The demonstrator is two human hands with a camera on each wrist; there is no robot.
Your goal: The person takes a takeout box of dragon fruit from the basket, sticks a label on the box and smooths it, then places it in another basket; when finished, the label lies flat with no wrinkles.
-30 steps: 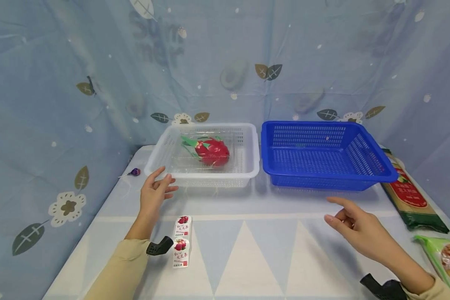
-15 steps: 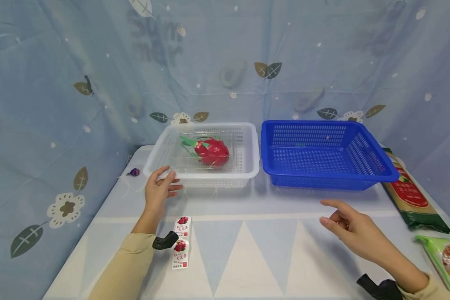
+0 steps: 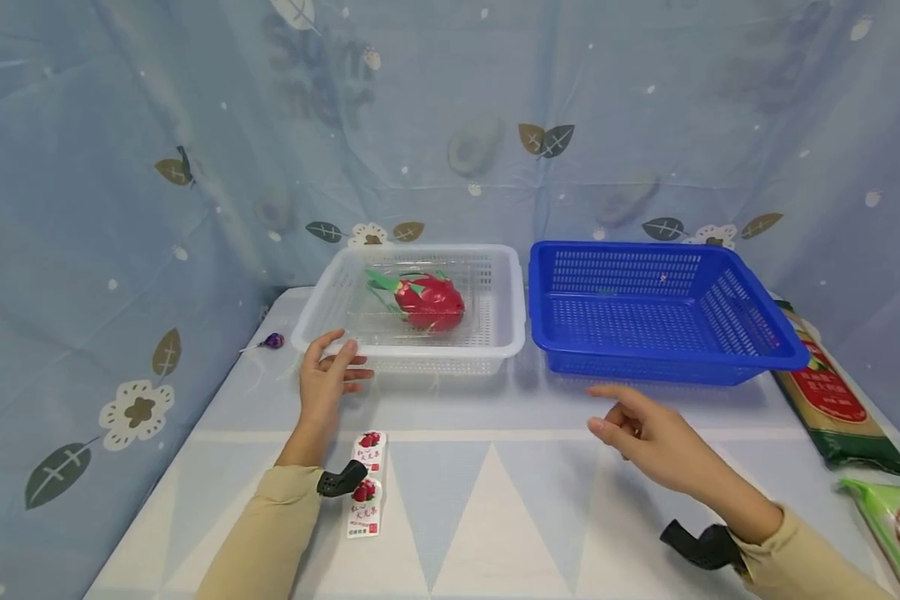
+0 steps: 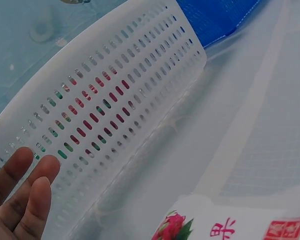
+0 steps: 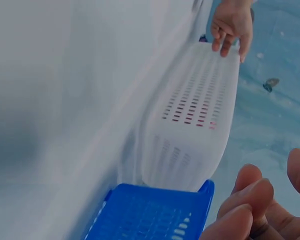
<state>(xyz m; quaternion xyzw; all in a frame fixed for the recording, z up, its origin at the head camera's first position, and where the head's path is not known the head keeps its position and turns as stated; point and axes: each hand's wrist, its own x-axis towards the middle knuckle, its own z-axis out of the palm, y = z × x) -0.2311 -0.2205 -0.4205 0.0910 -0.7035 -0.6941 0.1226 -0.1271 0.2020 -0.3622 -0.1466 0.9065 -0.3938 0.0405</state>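
My left hand is at the front left corner of the white basket, fingers loosely spread and the fingertips right at the rim. In the left wrist view those fingers lie beside the slotted front wall, holding nothing. Inside the basket a red dragon fruit with green leaves sits within a clear plastic box. My right hand hovers over the table in front of the blue basket, fingers loosely curled around nothing. Two dragon fruit labels lie beside my left wrist.
A lollipop lies left of the white basket. At the right edge are a green and gold packet with a red panel and a green food bag. A patterned curtain hangs behind the baskets.
My left hand has shifted slightly right along the white basket's front rim. The right hand has moved left, toward the middle of the table. Both baskets stay in place.
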